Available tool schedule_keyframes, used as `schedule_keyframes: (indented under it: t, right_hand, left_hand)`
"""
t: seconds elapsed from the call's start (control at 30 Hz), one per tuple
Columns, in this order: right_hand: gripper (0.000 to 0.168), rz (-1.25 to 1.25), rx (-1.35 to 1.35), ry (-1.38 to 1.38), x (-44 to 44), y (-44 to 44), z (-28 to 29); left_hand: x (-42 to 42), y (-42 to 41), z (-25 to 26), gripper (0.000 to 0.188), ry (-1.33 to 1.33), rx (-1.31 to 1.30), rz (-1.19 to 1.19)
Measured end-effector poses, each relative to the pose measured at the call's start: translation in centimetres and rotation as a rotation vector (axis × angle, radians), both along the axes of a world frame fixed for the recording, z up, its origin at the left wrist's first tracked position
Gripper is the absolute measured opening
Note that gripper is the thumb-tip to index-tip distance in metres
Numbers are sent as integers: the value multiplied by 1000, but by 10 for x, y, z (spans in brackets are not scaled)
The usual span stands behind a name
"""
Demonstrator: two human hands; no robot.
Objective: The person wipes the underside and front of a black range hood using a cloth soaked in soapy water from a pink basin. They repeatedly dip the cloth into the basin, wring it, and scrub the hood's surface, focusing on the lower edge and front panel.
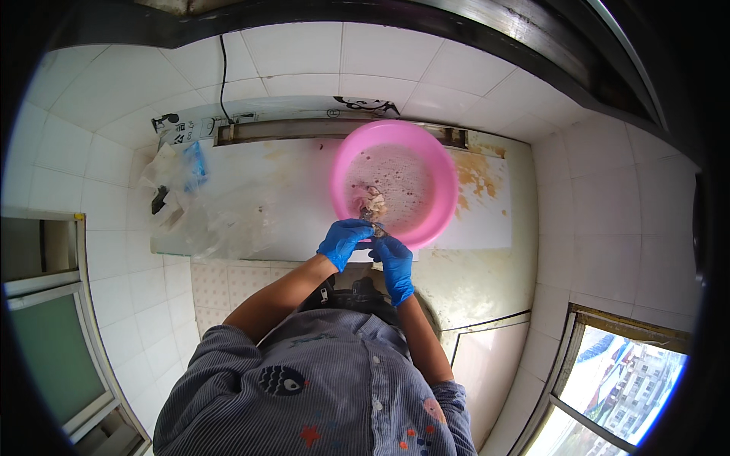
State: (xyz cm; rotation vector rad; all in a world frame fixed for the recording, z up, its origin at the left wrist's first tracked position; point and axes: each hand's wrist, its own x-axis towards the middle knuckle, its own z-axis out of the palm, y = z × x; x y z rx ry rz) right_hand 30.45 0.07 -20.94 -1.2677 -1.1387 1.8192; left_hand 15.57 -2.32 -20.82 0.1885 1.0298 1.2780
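Observation:
A round pink plastic basin [446,171] holds cloudy, frothy water [399,171] with dark specks. Near its left front side lies a clump of pale beige and pink crumpled material [373,200], too small to identify. My left hand [345,239], in a blue glove, is at the basin's near rim, its fingertips pinching a small brownish thing [379,231]. From the other side my right hand [393,262], gloved alike, grips the same thing. Fingers hide much of it, and I cannot tell whether it joins the clump.
Crumpled clear plastic bags [228,225] and a blue packet [195,165] lie on the left of the white board [296,188]. Brown stains [479,179] mark its right side. A black cable [223,80] hangs down the tiled wall behind. At right is a window [616,387].

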Motion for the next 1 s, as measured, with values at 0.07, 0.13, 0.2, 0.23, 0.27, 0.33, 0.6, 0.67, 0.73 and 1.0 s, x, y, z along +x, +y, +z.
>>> schedule_keyframes:
  t: [0.07,0.13,0.2,0.23,0.27,0.33,0.6,0.67,0.73,1.0]
  right_hand:
    - [17,-15,14,-42,0,4,-2]
    - [18,-38,37,-61,0,8,-5]
    - [18,-68,68,-57,-2,13,-6]
    - [18,-84,53,-38,-3,16,-3]
    - [19,-100,37,-19,-3,19,-1]
    - [19,-133,-10,23,-3,24,2]
    - [21,-178,-193,173,9,31,-7]
    - [21,-167,-217,189,9,33,-7]
    - [21,-141,-222,192,9,35,-7]
    - [28,-61,-216,85,24,37,5]
  left_hand:
    - [2,5,-2,19,21,-40,4]
    - [5,12,-4,20,48,-41,4]
    - [9,17,-5,21,80,-4,-1]
    - [11,20,-6,21,93,25,1]
    - [13,22,-8,21,107,55,2]
    - [17,26,-3,22,137,107,8]
    - [25,26,-3,21,608,253,-81]
    - [24,26,-5,20,535,202,-64]
    - [25,25,-9,20,522,192,-45]
    - [-20,8,-24,22,517,101,91]
